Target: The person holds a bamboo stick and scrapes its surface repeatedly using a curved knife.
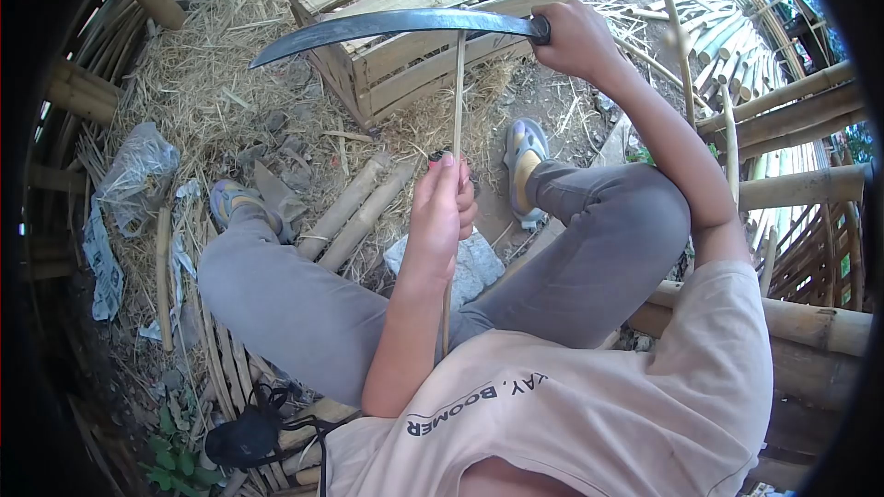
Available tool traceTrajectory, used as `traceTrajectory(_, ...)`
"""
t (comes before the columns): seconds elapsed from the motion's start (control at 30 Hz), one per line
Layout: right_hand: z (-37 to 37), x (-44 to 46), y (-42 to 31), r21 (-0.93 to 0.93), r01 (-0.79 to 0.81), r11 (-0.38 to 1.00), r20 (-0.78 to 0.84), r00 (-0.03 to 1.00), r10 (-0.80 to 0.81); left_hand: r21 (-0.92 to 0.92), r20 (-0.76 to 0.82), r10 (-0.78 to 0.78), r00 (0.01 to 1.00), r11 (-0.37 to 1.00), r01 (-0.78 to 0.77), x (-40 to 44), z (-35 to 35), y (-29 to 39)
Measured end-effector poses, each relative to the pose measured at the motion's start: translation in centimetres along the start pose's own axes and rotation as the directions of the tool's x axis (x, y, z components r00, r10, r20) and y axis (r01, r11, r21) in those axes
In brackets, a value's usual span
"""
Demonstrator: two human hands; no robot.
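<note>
In the head view, my right hand (578, 40) is closed round the handle of a long curved machete (387, 26). Its dark blade stretches out to the left, crossing the top of a thin bamboo strip (459, 92). Fingers wrapped, my left hand (442, 201) grips that strip about midway. The strip stands nearly upright, its lower end coming down to my lap. A small red piece with a dark tip (435, 159) shows at my left thumb; what it is I cannot make out. Blade and strip seem to touch, but the angle leaves this unsure.
A slatted wooden crate (414, 83) stands just beyond the blade. Straw and shavings (207, 83) cover the ground, with two bamboo pieces (354, 207) between my feet. Bamboo rails (801, 189) run along the right; cut bamboo (727, 41) is piled behind. Plastic bag (138, 166) lies left.
</note>
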State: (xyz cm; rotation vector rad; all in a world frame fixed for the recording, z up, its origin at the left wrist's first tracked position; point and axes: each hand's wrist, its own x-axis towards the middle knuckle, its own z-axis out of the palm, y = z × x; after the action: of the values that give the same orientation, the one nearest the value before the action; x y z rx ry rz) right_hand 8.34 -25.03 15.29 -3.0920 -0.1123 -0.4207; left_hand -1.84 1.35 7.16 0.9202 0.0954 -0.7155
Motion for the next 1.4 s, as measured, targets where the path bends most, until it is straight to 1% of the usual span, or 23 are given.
traceTrajectory(0.07,1.0,0.2,0.1,0.049,0.001,0.999,0.011,1.000,-0.001,-0.039,0.008,0.008,1.000,0.999,-0.008,0.3,-0.4,0.0)
traceTrajectory(0.1,1.1,0.3,-0.3,0.090,0.008,0.996,0.042,0.999,-0.012,-0.060,0.010,0.017,1.000,0.998,-0.016,0.4,-0.6,0.1)
traceTrajectory(0.17,1.2,-0.2,-1.3,0.168,0.013,0.986,0.109,0.994,-0.031,-0.038,-0.025,0.049,0.998,0.998,-0.050,0.5,-0.8,0.6)
traceTrajectory(0.2,0.1,-0.5,-2.4,0.217,0.037,0.975,0.187,0.979,-0.079,-0.027,-0.041,0.060,0.997,0.998,-0.061,0.6,-0.8,0.7)
traceTrajectory(0.3,0.8,-1.5,-4.3,0.252,0.151,0.956,0.139,0.972,-0.191,0.017,-0.070,0.098,0.993,0.995,-0.097,0.9,-1.1,0.5)
traceTrajectory(0.33,0.8,-1.7,-4.9,0.243,0.204,0.948,0.163,0.955,-0.247,0.027,-0.085,0.095,0.992,0.995,-0.093,1.0,-1.2,0.4)
traceTrajectory(0.43,0.9,-2.1,-6.4,0.215,0.289,0.933,0.233,0.912,-0.336,0.059,-0.111,0.098,0.989,0.994,-0.092,1.2,-1.1,0.0)
traceTrajectory(0.57,1.6,-1.4,-6.5,0.100,0.309,0.946,0.247,0.913,-0.324,0.091,-0.102,0.136,0.985,0.988,-0.127,0.7,-0.7,-0.5)
traceTrajectory(0.67,0.8,-1.0,-6.6,0.112,0.302,0.947,0.222,0.921,-0.320,0.072,-0.091,0.155,0.984,0.986,-0.149,0.3,-0.2,-0.2)
traceTrajectory(0.77,0.7,-0.6,-6.6,0.043,0.307,0.951,0.226,0.924,-0.309,0.081,-0.087,0.169,0.982,0.983,-0.162,0.2,-0.2,-0.4)
traceTrajectory(0.87,0.3,0.2,-5.7,-0.036,0.298,0.954,0.122,0.949,-0.292,0.097,-0.089,0.171,0.981,0.982,-0.162,-0.4,-0.1,-0.5)
traceTrajectory(0.97,2.0,1.8,-1.4,0.052,0.117,0.992,0.017,0.993,-0.118,0.077,-0.062,0.143,0.988,0.987,-0.138,-0.4,-0.2,-0.5)
traceTrajectory(1.0,1.9,1.6,-1.2,0.065,0.093,0.993,0.061,0.993,-0.097,0.065,-0.046,0.135,0.990,0.989,-0.132,-0.2,-0.1,-0.4)
traceTrajectory(1.1,0.8,1.2,-0.4,-0.080,0.141,0.987,-0.011,0.990,-0.143,0.066,-0.029,0.129,0.991,0.990,-0.127,-0.6,0.2,-0.6)
traceTrajectory(1.13,-0.3,1.3,-0.9,-0.126,0.100,0.987,0.038,0.995,-0.096,0.065,-0.031,0.125,0.992,0.990,-0.123,-0.4,0.2,-0.6)
traceTrajectory(1.23,-0.2,1.8,-0.2,-0.137,0.093,0.986,0.013,0.996,-0.092,0.057,-0.015,0.147,0.989,0.988,-0.146,-0.2,0.1,-0.4)
traceTrajectory(1.33,-1.2,1.8,-0.4,-0.204,0.037,0.978,0.000,0.999,-0.038,0.089,-0.029,0.168,0.985,0.982,-0.165,0.1,0.1,-0.1)
traceTrajectory(1.4,-2.4,2.1,-0.9,-0.230,-0.016,0.973,0.006,1.000,0.018,0.077,-0.026,0.164,0.986,0.984,-0.162,0.0,-0.1,0.0)
